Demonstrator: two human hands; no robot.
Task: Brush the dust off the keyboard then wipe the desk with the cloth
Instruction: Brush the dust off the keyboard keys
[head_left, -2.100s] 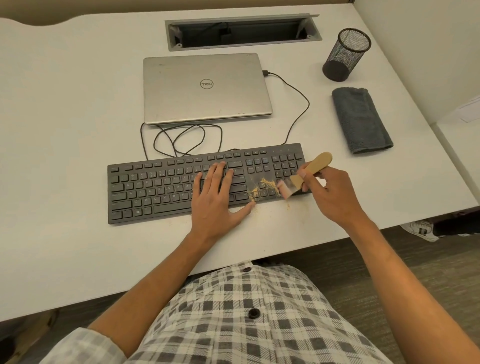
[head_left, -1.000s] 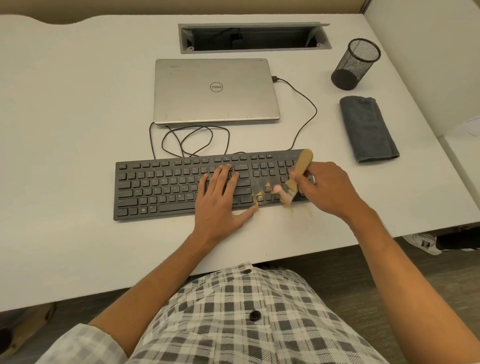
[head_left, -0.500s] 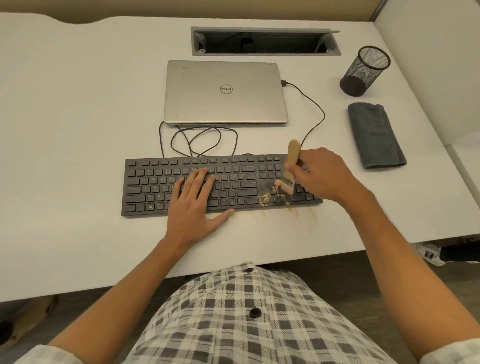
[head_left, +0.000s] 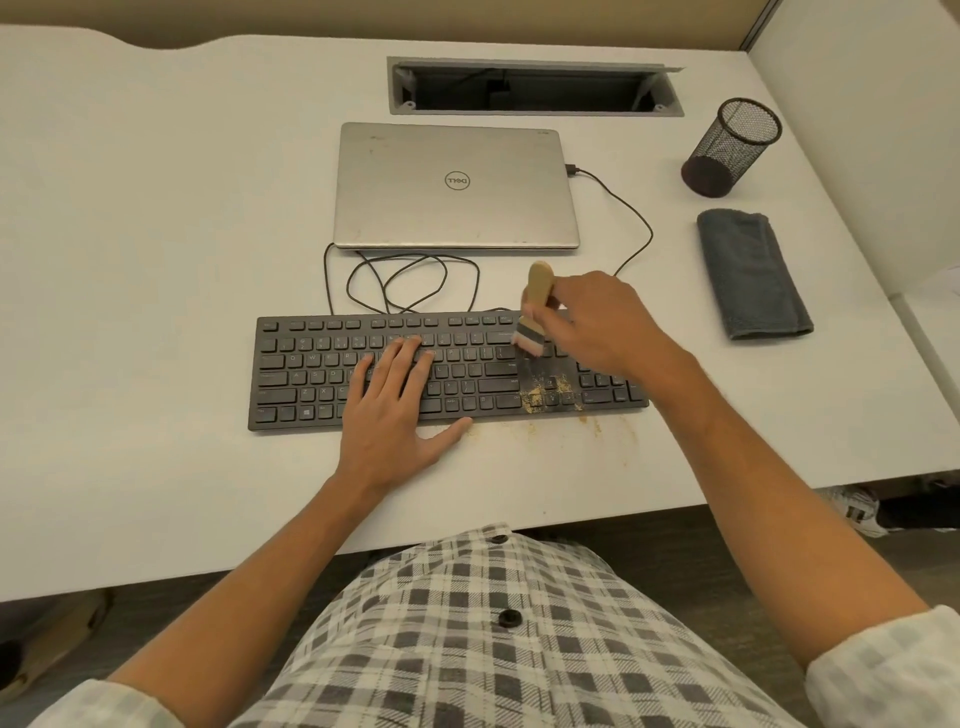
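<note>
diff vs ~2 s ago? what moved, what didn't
The right hand, gripping the brush throughout, carried it from the keyboard's near edge to its far rows, handle tipping upright. The left hand slid left along the keys, staying flat. More dust now lies on the desk. The cloth stayed put.

Left hand (head_left: 397, 415) flat, fingers straight, palm down on keyboard (head_left: 322, 374) centre. Right hand (head_left: 597, 325) over keyboard's right end, fingers pinching brush (head_left: 535, 306) handle.

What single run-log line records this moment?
phase: brushing | right hand: grips brush | left hand: flat on keyboard | dust: remains | cloth: untouched
</note>
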